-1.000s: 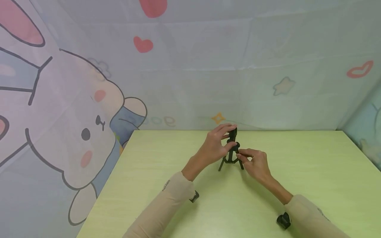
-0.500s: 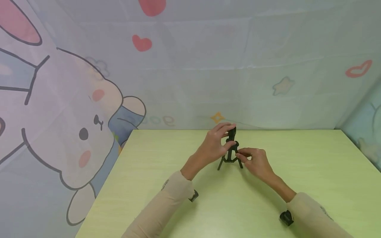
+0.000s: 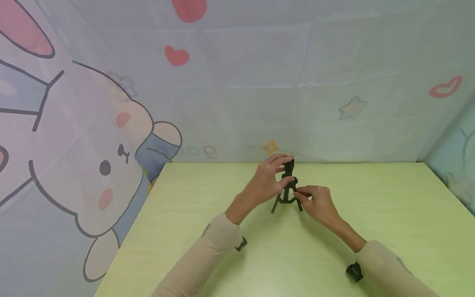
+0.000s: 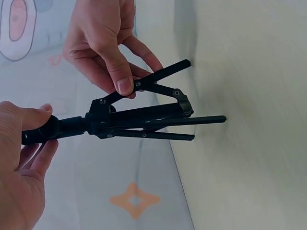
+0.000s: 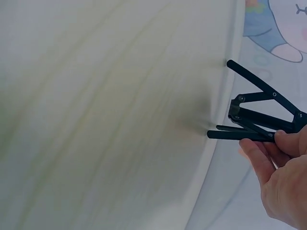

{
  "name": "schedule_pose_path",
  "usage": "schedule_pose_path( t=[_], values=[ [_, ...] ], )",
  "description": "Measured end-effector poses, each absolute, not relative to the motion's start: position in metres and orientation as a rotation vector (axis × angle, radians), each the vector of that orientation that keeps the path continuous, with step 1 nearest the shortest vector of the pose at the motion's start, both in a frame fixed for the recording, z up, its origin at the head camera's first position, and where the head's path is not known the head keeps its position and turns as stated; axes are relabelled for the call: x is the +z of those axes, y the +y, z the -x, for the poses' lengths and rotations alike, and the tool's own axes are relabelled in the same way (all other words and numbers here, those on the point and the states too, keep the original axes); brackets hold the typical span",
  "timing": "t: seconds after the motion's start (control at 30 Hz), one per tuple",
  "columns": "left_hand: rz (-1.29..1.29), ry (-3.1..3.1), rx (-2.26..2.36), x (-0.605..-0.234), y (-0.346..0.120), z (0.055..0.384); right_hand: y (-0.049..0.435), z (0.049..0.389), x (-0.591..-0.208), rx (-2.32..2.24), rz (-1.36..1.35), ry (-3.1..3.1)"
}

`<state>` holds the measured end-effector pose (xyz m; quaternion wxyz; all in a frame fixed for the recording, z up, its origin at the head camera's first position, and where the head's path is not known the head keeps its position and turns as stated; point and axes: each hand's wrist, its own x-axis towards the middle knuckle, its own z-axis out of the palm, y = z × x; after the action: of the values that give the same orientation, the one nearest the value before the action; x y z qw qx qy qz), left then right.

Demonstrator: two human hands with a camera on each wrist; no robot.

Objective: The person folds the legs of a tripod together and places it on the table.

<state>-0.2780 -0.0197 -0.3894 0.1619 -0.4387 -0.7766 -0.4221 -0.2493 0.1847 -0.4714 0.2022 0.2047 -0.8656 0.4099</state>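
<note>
A small black tripod (image 3: 287, 194) stands near the far edge of the table, its three legs spread and joined to the centre post by hinged braces. My left hand (image 3: 265, 179) grips its upper part, thumb on one side and fingers on the other, as the left wrist view of the tripod (image 4: 144, 117) also shows. One leg is pinched between thumb and fingers of my right hand (image 3: 318, 203), close to the brace joint. In the right wrist view, that right hand (image 5: 288, 177) holds the leg while another leg of the tripod (image 5: 259, 81) angles outward.
The pale yellow-green table (image 3: 371, 222) ends at a cloth backdrop (image 3: 237, 82) printed with a rabbit, hearts and stars. Each beige sleeve carries a black wrist camera, the left camera (image 3: 241, 244) and the right camera (image 3: 354, 272), hanging low over the table.
Both hands keep their hold on the tripod, which stays in place. The head view shifts very slightly, and the right forearm moves only a little.
</note>
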Motion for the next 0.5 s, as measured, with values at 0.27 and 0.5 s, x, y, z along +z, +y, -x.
schedule_pose_path(
  t=[0.27, 0.5],
  values=[
    [1.268, -2.224, -1.210, -0.3897, -0.0206, 0.2815, 0.1836, 0.2498, -0.4737, 1.178, -0.562, -2.373],
    [1.288, -2.208, -1.248, -0.3907, -0.0221, 0.2865, 0.1818, 0.2505, -0.4747, 1.203, -0.547, -2.370]
  ],
)
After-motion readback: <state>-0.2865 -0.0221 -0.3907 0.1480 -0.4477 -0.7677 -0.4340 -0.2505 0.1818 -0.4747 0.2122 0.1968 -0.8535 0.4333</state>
